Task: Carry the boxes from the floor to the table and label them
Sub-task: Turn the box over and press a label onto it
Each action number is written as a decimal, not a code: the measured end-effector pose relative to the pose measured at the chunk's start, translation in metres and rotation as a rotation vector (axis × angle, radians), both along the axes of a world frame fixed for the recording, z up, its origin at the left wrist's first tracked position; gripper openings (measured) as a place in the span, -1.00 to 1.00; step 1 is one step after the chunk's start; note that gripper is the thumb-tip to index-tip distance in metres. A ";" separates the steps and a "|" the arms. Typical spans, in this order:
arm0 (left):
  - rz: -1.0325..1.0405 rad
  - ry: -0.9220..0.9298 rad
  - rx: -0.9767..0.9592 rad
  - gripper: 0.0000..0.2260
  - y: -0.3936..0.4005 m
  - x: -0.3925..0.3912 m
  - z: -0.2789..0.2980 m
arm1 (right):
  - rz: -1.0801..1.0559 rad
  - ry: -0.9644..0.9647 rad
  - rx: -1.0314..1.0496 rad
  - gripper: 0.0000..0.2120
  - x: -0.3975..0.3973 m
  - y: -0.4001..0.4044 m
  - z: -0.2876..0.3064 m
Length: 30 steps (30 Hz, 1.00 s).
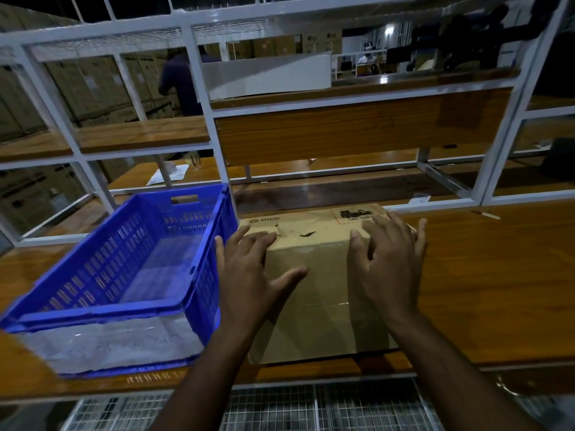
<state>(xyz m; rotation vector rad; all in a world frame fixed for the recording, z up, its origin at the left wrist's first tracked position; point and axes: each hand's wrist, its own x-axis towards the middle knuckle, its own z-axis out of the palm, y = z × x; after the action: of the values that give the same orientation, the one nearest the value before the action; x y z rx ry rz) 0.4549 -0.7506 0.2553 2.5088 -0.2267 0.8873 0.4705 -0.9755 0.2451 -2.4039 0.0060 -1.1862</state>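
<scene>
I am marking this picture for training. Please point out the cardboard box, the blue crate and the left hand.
cardboard box (314, 275): head view, on its bare top between the hands.
blue crate (93, 317): head view, on its near rim.
left hand (245, 275): head view, on the back of the hand.

I'm seeing two bare forearms coming up from bottom edge. Left hand (249, 275) showing no glove, no ring. Right hand (389, 269) likewise showing no glove, no ring. Wrists showing no watch or band. No sleeve appearing anywhere in frame.
</scene>
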 end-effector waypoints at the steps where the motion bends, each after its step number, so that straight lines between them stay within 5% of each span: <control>1: -0.003 0.006 0.000 -0.27 0.001 -0.001 -0.001 | -0.005 -0.009 -0.013 -0.59 0.000 0.000 -0.001; 10: -0.071 0.068 -0.022 -0.38 0.011 0.000 0.007 | 0.032 0.083 -0.005 -0.81 -0.003 0.011 0.012; 15: -0.045 0.130 0.049 -0.68 0.016 0.030 0.029 | -0.012 0.221 -0.079 -0.82 0.017 0.015 0.040; 20: -0.094 0.506 0.330 -0.50 0.019 0.060 0.036 | 0.160 0.376 -0.227 -0.79 0.048 0.024 0.040; 30: -0.041 0.439 0.299 -0.50 0.017 0.064 0.049 | 0.158 0.407 -0.257 -0.78 0.066 0.028 0.043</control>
<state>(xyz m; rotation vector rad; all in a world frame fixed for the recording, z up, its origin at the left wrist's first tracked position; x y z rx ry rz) 0.5190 -0.7340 0.3041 2.8850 -0.2795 0.2826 0.5363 -0.9478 0.2877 -2.7713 -0.2151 -0.6454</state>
